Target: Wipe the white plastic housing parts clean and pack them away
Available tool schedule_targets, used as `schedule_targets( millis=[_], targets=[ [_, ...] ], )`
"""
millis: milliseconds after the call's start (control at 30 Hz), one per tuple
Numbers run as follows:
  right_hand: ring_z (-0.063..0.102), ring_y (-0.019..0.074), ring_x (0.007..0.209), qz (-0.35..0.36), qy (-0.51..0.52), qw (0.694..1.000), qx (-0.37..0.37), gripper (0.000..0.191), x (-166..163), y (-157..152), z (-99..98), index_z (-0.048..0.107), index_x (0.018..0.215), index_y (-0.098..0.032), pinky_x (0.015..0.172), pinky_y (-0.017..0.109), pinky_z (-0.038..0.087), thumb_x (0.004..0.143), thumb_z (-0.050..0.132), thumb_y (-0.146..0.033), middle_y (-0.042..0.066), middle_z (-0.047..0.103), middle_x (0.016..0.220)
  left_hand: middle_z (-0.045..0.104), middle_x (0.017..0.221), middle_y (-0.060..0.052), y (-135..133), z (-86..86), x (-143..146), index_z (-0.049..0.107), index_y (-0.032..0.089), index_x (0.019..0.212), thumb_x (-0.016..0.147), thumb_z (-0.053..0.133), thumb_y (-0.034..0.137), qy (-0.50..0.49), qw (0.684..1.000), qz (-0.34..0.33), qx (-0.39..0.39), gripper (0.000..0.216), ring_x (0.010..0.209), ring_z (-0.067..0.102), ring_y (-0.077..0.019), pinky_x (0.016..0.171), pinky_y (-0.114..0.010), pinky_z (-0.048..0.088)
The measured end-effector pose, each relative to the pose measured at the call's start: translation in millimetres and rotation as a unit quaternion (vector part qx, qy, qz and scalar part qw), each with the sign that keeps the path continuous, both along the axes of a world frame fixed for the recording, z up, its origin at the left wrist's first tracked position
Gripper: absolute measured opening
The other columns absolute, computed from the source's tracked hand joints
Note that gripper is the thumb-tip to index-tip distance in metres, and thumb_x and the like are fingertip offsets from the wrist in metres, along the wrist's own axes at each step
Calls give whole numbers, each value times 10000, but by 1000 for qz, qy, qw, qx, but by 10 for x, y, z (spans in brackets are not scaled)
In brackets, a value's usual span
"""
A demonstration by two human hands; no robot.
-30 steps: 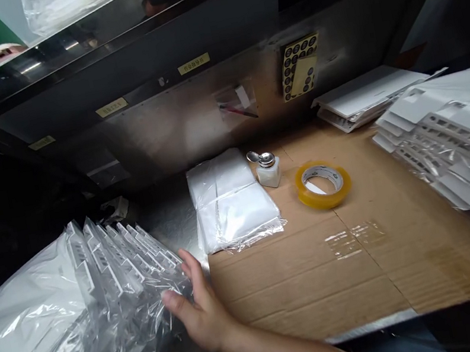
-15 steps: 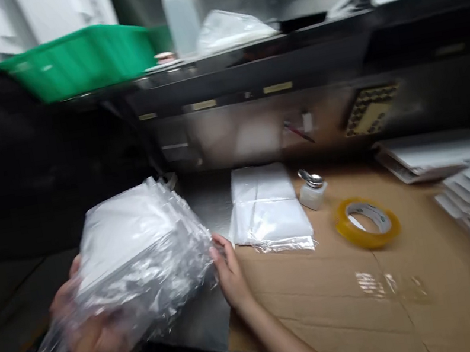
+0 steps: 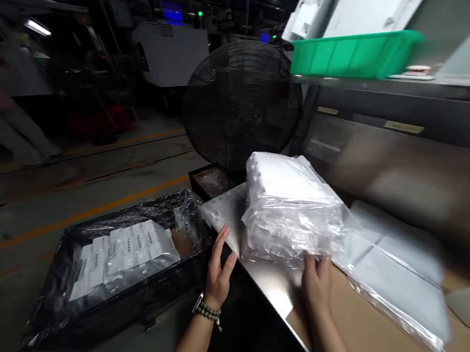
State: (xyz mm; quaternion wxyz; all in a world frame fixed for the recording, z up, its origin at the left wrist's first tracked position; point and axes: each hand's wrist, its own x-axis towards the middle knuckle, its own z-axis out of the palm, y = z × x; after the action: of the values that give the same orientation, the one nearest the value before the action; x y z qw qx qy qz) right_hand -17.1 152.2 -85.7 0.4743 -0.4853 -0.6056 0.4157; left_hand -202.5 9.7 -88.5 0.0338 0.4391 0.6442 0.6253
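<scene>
A bundle of white plastic parts in clear bags (image 3: 289,203) rests on the steel tabletop (image 3: 270,281) near its left end. My right hand (image 3: 316,279) touches the bundle's near edge, its fingers curled against the plastic. My left hand (image 3: 220,268), with a bead bracelet on the wrist, is off the table's left edge with its fingers stretched out and apart, holding nothing. It is a short way left of the bundle.
A black crate (image 3: 114,292) lined with plastic and holding white parts stands on the floor at left. A black fan (image 3: 241,103) stands behind the table end. A flat bag of white sheets (image 3: 396,275) lies on cardboard at right. A green bin (image 3: 354,54) sits on the shelf above.
The view has swung left toward the floor and crate. The bagged bundle went from my two hands to resting on the table end. My left hand has let go and opened.
</scene>
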Motion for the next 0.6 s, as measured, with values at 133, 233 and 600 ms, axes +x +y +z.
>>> schedule_targets(
  millis=[133, 233, 600],
  targets=[
    [584, 304, 1023, -19, -21, 999, -19, 549, 9, -20, 59, 550, 1154, -168, 930, 433, 426, 864, 516, -632, 118, 619, 1067, 538, 1555, -51, -452, -369, -465, 574, 316, 1419, 1022, 493, 386, 70, 985, 108, -116, 411, 1517, 367, -265, 1272, -524, 259],
    [567, 311, 993, -35, -38, 998, -26, 482, 2, -31, 95, 553, 1047, -189, 916, 442, 408, 846, 523, -626, 89, 593, 979, 474, 1598, -128, -822, -708, -918, 592, 245, 1418, 988, 544, 393, 110, 946, 220, -209, 457, 1565, 221, -372, 1263, -662, 32],
    [554, 301, 961, -46, -57, 997, -35, 408, 5, -42, 109, 529, 974, -219, 862, 421, 385, 859, 536, -611, 49, 572, 928, 649, 1339, -107, -1246, -1481, -1267, 637, 196, 1265, 973, 618, 428, 189, 831, 388, -352, 373, 1300, 556, -313, 1199, -646, 267]
  ],
)
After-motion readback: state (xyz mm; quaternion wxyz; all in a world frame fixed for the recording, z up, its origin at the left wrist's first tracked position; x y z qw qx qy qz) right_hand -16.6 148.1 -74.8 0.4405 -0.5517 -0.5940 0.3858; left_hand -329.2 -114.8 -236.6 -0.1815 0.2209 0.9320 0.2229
